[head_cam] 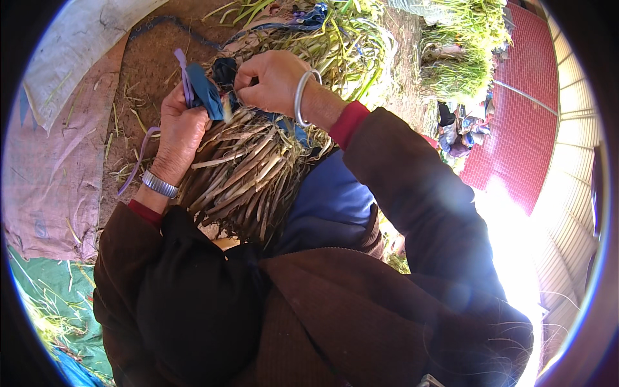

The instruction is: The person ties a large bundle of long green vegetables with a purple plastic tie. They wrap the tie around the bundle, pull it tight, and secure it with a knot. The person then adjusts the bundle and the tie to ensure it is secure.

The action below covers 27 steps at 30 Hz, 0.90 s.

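Observation:
A large bundle of long-stemmed plants (242, 179) lies before me, its brownish stalks towards my body and its green leaves pointing away. My left hand (181, 123), with a metal watch on the wrist, grips a blue cloth strip (205, 89) at the bundle's left side. A lavender strip (181, 60) is caught in the same grip, and a lavender length hangs beside the wrist. My right hand (275, 82), wearing a silver bangle, pinches dark blue cloth (225, 70) over the stalks. Its fingertips partly hide the cloth. More blue cloth (292, 130) crosses the bundle below the right wrist.
Brown ground (145, 72) with scattered plant bits lies left of the bundle, beside a pinkish woven sheet (58, 188) and a green sheet (72, 285). More green bundles (454, 67) stand at upper right. People (459, 135) are farther off near a red brick-patterned surface (522, 96).

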### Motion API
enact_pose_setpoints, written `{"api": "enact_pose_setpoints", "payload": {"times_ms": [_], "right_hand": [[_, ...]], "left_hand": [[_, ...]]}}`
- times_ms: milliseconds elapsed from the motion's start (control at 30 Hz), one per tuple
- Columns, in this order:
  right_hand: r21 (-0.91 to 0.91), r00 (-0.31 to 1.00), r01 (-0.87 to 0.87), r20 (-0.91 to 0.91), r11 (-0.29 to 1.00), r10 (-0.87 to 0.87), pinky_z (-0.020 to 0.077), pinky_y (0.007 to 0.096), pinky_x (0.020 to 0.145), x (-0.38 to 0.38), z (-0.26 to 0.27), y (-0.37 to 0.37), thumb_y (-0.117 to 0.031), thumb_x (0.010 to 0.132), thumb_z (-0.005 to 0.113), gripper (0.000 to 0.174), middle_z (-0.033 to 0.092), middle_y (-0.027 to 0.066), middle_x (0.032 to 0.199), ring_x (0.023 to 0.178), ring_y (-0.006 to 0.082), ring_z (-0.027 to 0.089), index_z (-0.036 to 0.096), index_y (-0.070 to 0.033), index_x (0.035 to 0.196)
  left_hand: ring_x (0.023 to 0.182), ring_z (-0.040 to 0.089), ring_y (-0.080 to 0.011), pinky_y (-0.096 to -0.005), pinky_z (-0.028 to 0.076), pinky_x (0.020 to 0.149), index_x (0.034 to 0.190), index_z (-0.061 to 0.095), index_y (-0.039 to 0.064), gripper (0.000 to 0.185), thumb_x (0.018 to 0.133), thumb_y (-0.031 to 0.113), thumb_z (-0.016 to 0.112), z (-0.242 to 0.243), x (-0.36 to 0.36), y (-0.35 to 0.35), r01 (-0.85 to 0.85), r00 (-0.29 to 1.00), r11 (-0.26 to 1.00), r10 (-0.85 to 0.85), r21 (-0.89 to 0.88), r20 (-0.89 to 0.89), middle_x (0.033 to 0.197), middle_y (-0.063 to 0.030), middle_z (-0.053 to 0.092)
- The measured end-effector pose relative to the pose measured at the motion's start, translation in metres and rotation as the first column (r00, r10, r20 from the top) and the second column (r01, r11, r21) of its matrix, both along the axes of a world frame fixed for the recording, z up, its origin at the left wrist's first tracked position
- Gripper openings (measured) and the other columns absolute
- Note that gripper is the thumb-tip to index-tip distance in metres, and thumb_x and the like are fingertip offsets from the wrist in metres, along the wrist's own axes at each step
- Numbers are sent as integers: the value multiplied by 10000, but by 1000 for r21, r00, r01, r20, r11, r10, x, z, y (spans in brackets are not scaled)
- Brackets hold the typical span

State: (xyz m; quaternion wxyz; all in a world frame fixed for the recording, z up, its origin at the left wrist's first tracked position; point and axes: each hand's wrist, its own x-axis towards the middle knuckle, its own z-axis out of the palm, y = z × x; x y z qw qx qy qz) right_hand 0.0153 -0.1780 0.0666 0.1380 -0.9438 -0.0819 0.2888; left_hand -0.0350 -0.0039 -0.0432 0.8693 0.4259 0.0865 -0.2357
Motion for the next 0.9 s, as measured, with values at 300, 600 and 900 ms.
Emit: {"api": "enact_pose_setpoints", "payload": {"times_ms": [300,600,900], "right_hand": [[32,990,127,-69,991,-124,527,341,659,-1,2,8,-271,672,747,168,666,39,656,632,205,657,715,-121,740],[-28,983,144,115,989,-140,511,395,655,-15,0,15,-261,641,727,174,636,46,685,689,265,653,646,-118,697],[-3,984,129,123,992,-128,547,389,716,-15,-1,11,-261,689,723,162,694,56,755,740,259,690,717,-114,758]], "left_hand": [[586,527,-55,-218,399,515,1010,673,78,208,827,-17,703,-9,2,0,4,992,995,-17,-104,-126,787,22,673],[612,553,-63,-220,415,517,960,669,28,287,788,-156,531,-8,-3,2,-40,991,993,26,-113,-130,821,-16,681],[590,539,-63,-223,411,495,966,657,22,314,776,-177,507,-3,-6,1,-57,988,998,53,-30,-143,812,-10,668]]}}
